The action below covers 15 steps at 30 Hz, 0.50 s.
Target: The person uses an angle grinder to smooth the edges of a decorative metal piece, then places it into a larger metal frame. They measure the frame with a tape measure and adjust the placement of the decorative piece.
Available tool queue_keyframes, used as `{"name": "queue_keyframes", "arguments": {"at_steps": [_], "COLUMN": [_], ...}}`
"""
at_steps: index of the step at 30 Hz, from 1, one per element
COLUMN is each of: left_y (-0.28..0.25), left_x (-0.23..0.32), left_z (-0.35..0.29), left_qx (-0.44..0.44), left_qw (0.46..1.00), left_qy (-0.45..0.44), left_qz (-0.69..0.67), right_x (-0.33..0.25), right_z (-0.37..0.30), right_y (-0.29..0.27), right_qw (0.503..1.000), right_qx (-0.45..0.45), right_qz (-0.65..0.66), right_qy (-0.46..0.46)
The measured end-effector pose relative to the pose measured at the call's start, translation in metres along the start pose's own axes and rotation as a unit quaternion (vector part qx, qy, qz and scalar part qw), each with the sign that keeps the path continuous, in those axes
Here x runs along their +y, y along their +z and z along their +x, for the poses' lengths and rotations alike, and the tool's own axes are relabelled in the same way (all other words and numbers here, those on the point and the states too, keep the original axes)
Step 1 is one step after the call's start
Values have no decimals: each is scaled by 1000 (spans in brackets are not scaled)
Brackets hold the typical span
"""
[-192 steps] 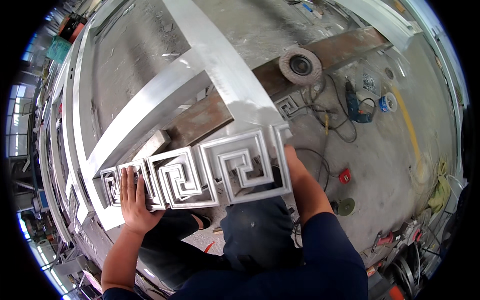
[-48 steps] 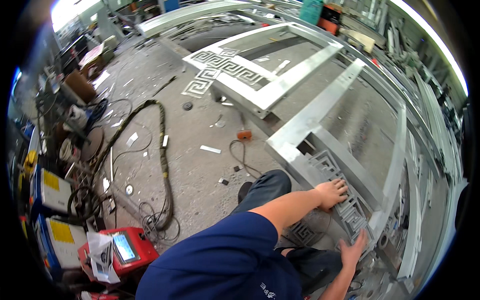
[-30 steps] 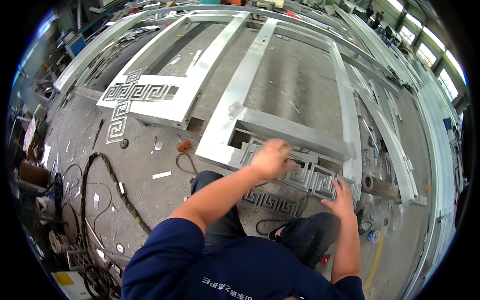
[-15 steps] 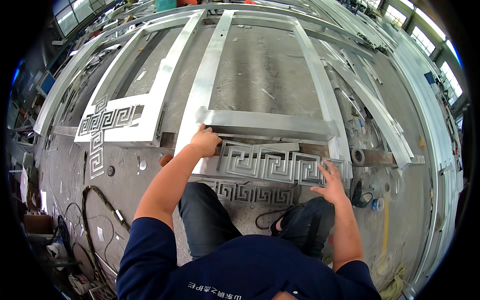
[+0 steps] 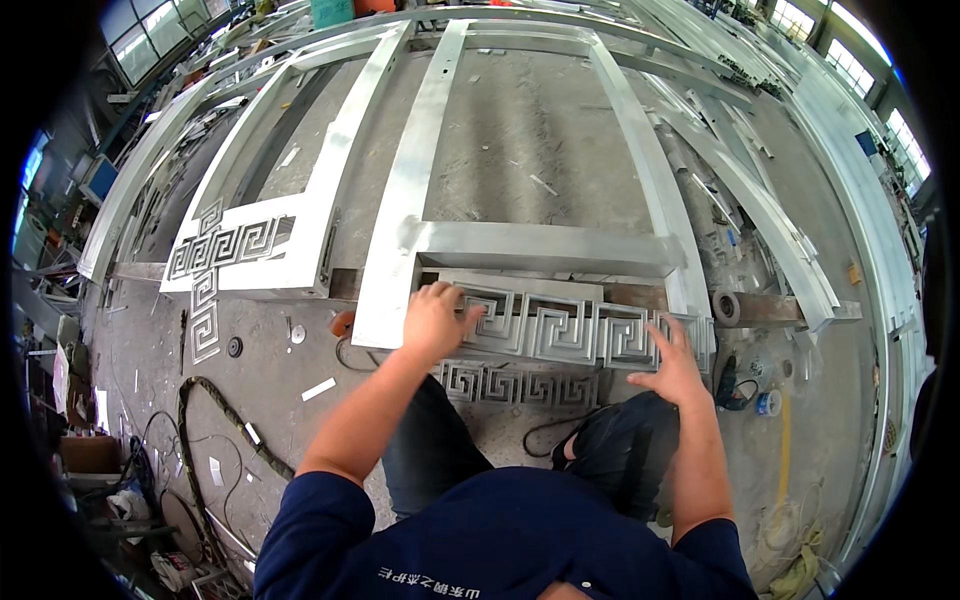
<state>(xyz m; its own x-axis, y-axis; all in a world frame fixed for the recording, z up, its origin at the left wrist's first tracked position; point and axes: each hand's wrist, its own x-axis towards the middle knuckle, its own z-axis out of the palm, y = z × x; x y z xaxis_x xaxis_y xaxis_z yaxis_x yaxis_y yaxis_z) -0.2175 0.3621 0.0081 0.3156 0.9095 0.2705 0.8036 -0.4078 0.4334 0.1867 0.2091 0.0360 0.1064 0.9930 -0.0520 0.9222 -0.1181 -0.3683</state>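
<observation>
A silver metal fretwork panel [image 5: 562, 332] with square spirals lies in front of me, across the near end of a pale metal frame [image 5: 540, 248]. My left hand [image 5: 434, 322] is at the panel's left end, fingers forward and thumb stretched over the pattern. At the right end is my right hand [image 5: 674, 365], its fingers spread over the panel and the thumb near the lower edge. Neither hand visibly wraps round the metal; exact fingertip contact is hard to make out. Lower down, near my knees, sits a second, darker fretwork strip [image 5: 518, 386].
On the left a cross-shaped fretwork piece [image 5: 205, 258] overlaps a white frame end [image 5: 303, 265]. A round ring [image 5: 726, 307] lies on the rusty support bar [image 5: 775, 312] at right. A power tool [image 5: 732, 385] and a roll [image 5: 768, 403] lie on the floor. A thick cable [image 5: 222, 415] curves at left.
My left hand has moved from the frame's corner, right and nearer, onto the panel's left end. The right hand stays at the right end. The whole view has shifted slightly.
</observation>
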Motion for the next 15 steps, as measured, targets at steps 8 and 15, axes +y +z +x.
{"name": "queue_keyframes", "arguments": {"at_steps": [8,15], "left_y": [28,15], "left_x": [1,-19], "left_z": [-25,26], "left_qx": [-10,-133], "left_qw": [995,987], "left_qy": [-84,-75], "left_qz": [-54,57], "right_x": [9,7], "right_z": [23,26], "right_y": [19,36], "right_qw": [991,983], "right_qx": [94,148], "right_qz": [-21,-68], "right_qy": [93,89]}}
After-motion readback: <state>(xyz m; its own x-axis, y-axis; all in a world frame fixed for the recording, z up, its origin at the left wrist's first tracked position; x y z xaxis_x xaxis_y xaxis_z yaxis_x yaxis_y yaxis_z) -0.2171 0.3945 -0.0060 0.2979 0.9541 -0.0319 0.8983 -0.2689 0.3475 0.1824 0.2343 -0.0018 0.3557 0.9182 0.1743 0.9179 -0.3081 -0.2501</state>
